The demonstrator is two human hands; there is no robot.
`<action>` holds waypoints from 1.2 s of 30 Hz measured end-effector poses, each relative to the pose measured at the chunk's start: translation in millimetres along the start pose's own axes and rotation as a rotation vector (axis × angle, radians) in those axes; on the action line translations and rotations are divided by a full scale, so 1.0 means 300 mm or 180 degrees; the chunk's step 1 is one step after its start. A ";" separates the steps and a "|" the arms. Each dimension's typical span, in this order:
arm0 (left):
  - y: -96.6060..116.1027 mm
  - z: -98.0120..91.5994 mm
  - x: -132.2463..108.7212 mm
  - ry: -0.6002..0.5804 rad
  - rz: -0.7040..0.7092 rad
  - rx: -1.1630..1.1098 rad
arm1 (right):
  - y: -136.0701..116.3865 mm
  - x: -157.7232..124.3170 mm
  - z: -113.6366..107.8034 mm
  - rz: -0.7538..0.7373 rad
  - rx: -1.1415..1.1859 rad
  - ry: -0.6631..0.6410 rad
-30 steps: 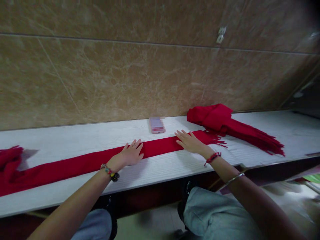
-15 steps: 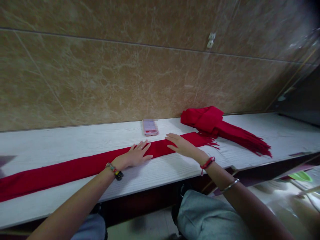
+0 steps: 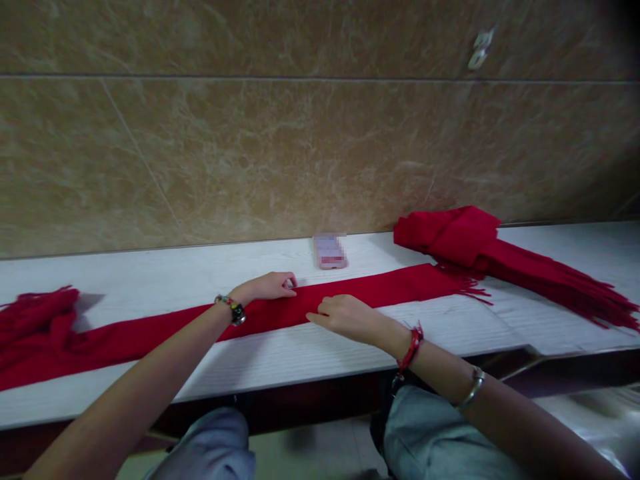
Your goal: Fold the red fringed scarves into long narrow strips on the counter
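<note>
A long red scarf (image 3: 390,288) lies flat along the white shelf (image 3: 280,353), its fringed end to the right. My left hand (image 3: 267,286) sits at the scarf's far edge with fingers curled in a pinch on the cloth. My right hand (image 3: 345,315) rests at the near edge, fingers curled and pinching the fabric too. The two hands are close together near the scarf's middle. The scarf's left end (image 3: 35,320) is bunched up at the far left.
A second red scarf (image 3: 465,243), folded with fringe trailing right, lies at the back right. A pink phone (image 3: 330,251) lies against the brown marble wall (image 3: 300,147). My knees in grey trousers (image 3: 430,433) are below the shelf's front edge.
Both hands lay flat and spread on the scarf before; now they have drawn closer together and their fingers have curled onto the scarf's edges. The view has swung back to the left.
</note>
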State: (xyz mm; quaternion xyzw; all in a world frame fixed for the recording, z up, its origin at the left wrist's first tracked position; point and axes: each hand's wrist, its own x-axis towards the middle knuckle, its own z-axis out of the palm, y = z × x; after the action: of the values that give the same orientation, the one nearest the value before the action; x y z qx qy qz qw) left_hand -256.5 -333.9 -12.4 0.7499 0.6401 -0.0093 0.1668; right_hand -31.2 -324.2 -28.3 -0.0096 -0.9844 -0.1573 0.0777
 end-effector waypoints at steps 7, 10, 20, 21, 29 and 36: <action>0.054 0.006 0.065 0.0140 0.0239 -0.0009 | 0.009 0.003 0.029 -0.0143 -0.0185 0.0108; 0.061 0.014 0.075 0.0148 0.0195 -0.0052 | 0.016 0.001 0.046 -0.0153 -0.0183 0.0238; 0.047 0.011 0.088 0.0029 0.0257 -0.0370 | 0.005 0.016 0.034 0.0043 -0.0440 0.0472; 0.046 0.012 0.092 0.0017 0.0258 -0.0413 | 0.004 0.019 0.035 0.0073 -0.0469 0.0480; 0.043 -0.002 0.103 -0.0020 0.0217 -0.0835 | -0.008 0.025 0.053 0.0421 -0.0543 0.0553; 0.101 -0.097 0.082 0.0009 0.0282 -0.1813 | 0.035 -0.009 -0.043 0.0804 -0.0610 0.0980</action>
State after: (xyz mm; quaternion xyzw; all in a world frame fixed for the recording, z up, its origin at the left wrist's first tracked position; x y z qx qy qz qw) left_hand -228.8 -306.4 16.6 0.7001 0.5838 0.1792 0.3701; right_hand -26.3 -318.1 -13.3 -0.1160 -0.9325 -0.2389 0.2449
